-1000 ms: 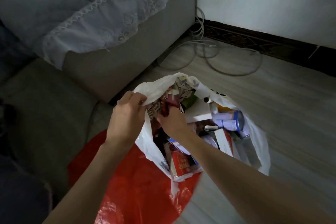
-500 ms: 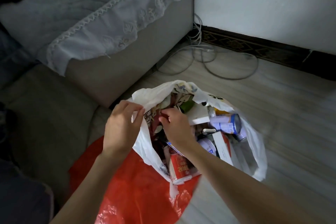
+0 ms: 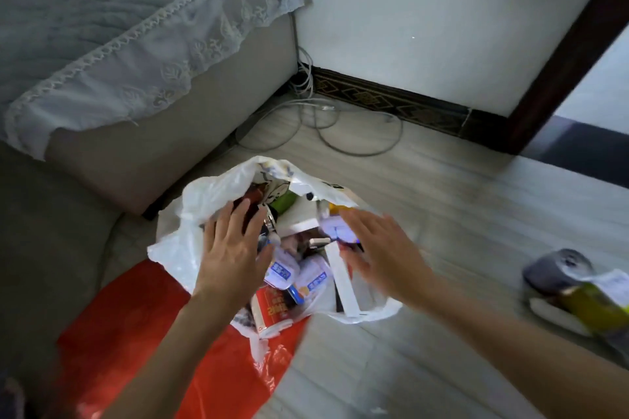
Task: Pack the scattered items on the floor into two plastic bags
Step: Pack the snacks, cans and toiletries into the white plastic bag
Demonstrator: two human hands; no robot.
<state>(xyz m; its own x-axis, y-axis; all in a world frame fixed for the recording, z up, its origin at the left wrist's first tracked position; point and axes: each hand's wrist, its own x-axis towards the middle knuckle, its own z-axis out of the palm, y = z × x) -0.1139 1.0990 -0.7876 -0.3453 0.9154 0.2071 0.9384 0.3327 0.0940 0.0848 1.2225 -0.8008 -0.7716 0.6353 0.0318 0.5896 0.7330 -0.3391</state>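
Note:
A white plastic bag (image 3: 190, 214) stands open on the floor, stuffed with boxes, cartons and cans, among them a red carton (image 3: 272, 308) and a white box (image 3: 345, 286). My left hand (image 3: 231, 248) hovers flat over the bag's left side, fingers spread, holding nothing. My right hand (image 3: 377, 248) is blurred over the bag's right side, fingers apart and empty. Under the white bag lies a flat red plastic bag (image 3: 143, 333). Loose items (image 3: 575, 289), a grey can and a yellow-green package, lie on the floor at the right edge.
A sofa with a lace-edged cover (image 3: 136, 54) stands at the left. Grey cables (image 3: 326, 126) coil on the wooden floor by the wall's dark skirting (image 3: 391, 99). A dark door frame (image 3: 565, 54) rises at the right.
Both hands let go of the bag's rim and contents and now hover open above it. The view swung right, showing the door frame and the loose items.

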